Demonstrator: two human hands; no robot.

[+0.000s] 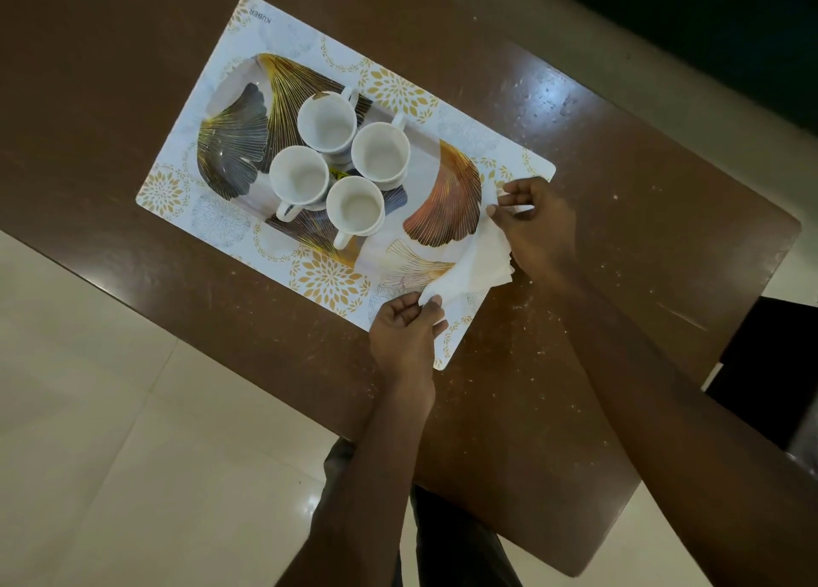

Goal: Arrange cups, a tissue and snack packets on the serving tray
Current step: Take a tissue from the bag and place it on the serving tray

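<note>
Between the two hands, in the head view, a white tissue (469, 268) is stretched over the near right end of the serving tray (230, 144). One corner is pinched by the left hand (405, 325), thumb against fingertips; the opposite edge is pinched by the right hand (533, 223), its other fingers loosely curled. It appears to be held so for spreading or folding flat onto the tray. The tissue looks thin, creased and partly doubled over. Beyond the fingertips, four empty white cups (341, 166) are clustered mid-tray, handles outward. No snack packets are seen.
</note>
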